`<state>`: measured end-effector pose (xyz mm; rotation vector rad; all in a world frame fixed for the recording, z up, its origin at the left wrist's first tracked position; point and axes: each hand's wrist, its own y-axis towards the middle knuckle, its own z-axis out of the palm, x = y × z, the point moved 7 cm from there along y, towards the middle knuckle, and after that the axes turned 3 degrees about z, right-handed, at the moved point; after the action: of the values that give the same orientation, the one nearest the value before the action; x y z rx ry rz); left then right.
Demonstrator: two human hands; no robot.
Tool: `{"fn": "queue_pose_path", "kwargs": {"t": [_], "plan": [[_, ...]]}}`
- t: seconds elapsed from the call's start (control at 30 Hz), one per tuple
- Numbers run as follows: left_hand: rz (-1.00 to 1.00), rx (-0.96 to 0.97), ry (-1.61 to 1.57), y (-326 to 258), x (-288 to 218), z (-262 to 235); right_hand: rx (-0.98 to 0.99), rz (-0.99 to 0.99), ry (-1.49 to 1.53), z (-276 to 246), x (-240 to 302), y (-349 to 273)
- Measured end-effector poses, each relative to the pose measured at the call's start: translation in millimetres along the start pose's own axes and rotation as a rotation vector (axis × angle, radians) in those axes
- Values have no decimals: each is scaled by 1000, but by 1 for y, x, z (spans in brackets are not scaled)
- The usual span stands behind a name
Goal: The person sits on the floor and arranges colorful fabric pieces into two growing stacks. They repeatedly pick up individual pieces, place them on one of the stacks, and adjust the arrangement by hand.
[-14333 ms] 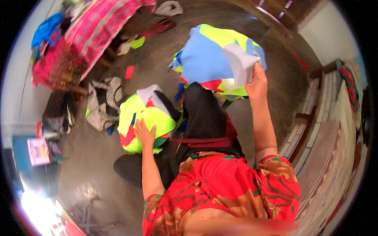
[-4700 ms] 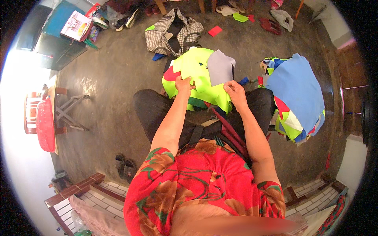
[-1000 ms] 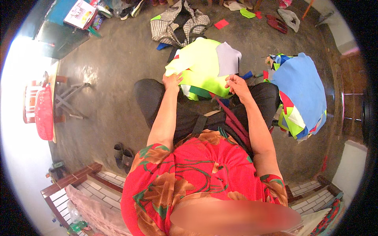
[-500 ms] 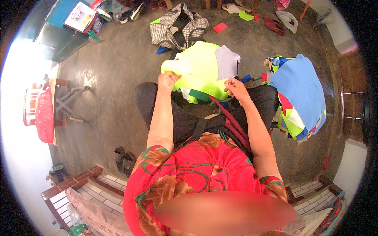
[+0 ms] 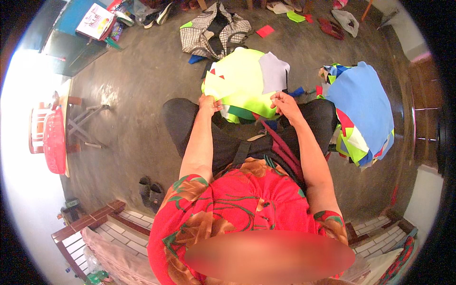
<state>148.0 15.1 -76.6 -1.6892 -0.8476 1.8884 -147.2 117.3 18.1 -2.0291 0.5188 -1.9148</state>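
A large neon-yellow piece of fabric (image 5: 242, 76) lies spread over a heap in front of my knees. My left hand (image 5: 209, 103) is closed on its near left edge, thumb and fingers pressed together. My right hand (image 5: 284, 103) is at the near right edge with its fingers pinched; whatever is between the fingertips is too small to make out. A grey fabric piece (image 5: 274, 73) lies on the right part of the yellow one. Dark green fabric (image 5: 241, 113) shows under the near edge, and small red bits poke up at the left.
To the right stands a pile of fabric scraps topped by a light-blue piece (image 5: 363, 102). A checked bag (image 5: 204, 35) gapes beyond the heap. One red scrap (image 5: 265, 31) lies on the floor. At the left is a red plastic basin (image 5: 54, 140) beside a folding-leg table.
The raised, folded left side of the yellow fabric now lies flatter, and red bits show there. My left hand has moved slightly right and down. The right hand has barely moved.
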Motion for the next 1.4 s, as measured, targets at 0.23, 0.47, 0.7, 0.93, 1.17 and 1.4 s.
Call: {"fn": "queue_pose_path", "kwargs": {"t": [0.23,0.47,0.7,0.93,1.17,1.4], "plan": [[16,-54,146,-6,-1,3,7,-6,33,-1,-3,1],[86,-50,293,-5,-3,-1,13,-7,27,0,-3,1],[93,-215,466,-13,-9,-10,27,-3,58,1,-2,0],[808,-465,1157,-74,-66,27,0,8,37,-1,-3,0],[929,37,1441,-62,-24,77,30,-17,68,2,-10,3],[891,52,1464,-40,-10,78,-10,-40,-49,-2,-18,12]]}}
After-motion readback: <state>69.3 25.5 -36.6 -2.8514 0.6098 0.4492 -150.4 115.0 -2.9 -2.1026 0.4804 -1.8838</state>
